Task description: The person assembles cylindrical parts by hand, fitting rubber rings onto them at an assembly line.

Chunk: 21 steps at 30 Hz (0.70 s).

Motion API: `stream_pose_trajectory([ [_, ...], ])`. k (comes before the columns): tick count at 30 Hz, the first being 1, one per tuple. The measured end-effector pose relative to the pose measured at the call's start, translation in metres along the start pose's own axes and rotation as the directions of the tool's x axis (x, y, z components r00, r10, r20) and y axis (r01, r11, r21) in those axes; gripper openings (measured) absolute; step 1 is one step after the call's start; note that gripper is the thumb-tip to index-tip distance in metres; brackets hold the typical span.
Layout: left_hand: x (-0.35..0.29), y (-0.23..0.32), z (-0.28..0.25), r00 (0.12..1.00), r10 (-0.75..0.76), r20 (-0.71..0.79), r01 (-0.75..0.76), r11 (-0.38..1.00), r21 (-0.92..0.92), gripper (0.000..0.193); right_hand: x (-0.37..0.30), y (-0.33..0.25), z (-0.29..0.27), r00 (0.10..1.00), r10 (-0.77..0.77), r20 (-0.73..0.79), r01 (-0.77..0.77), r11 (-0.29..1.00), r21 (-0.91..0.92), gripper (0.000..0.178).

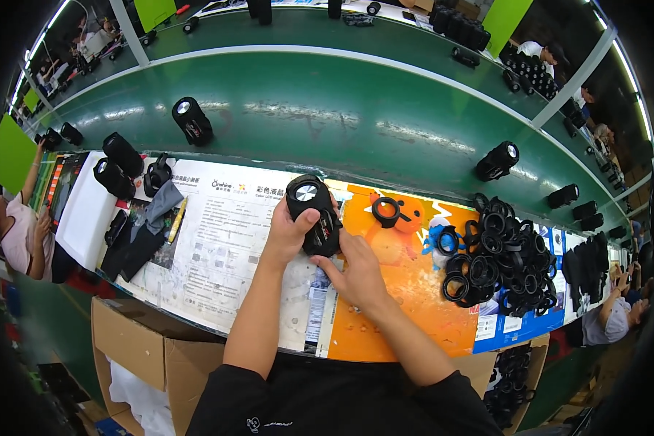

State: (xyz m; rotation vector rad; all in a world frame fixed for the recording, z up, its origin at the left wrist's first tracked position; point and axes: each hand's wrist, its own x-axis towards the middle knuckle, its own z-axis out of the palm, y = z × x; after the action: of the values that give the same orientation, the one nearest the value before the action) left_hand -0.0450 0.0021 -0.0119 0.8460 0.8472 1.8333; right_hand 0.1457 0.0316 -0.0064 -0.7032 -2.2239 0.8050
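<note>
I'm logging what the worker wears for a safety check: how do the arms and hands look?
Left hand and right hand are bare: no gloves, and no watch or bracelet visible. The forearms are uncovered below short black sleeves, part of a black top with a small white drawing.

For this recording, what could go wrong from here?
The black cylindrical speaker-like device held between the left hand and right hand could slip if either grip loosens. The loose heap of black plastic-looking rings could spill if bumped. The single black ring apart on the flat orange sheet lies near the right hand and might get knocked.
</note>
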Motion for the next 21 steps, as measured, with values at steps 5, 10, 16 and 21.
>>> stream_pose_trajectory([
  [5,-0.002,0.002,-0.001,0.999,0.007,-0.036,-0.005,0.999,0.042,0.082,0.016,0.0,-0.047,0.945,0.152,0.29,-0.177,0.982,0.061,0.055],
  [10,0.003,0.009,0.003,1.0,-0.009,-0.011,0.01,0.998,0.06,0.08,0.041,0.049,-0.106,0.994,-0.106,0.022,0.108,0.963,-0.249,0.03],
  [16,0.005,0.009,0.011,0.999,0.037,0.007,-0.037,0.999,0.04,0.076,0.053,0.071,-0.119,0.982,-0.089,0.167,0.141,0.933,-0.33,0.022],
  [21,-0.002,0.001,0.005,1.0,-0.018,-0.024,0.022,0.987,0.162,0.062,0.107,0.024,-0.124,0.982,-0.023,0.189,-0.019,0.976,0.216,0.019],
])
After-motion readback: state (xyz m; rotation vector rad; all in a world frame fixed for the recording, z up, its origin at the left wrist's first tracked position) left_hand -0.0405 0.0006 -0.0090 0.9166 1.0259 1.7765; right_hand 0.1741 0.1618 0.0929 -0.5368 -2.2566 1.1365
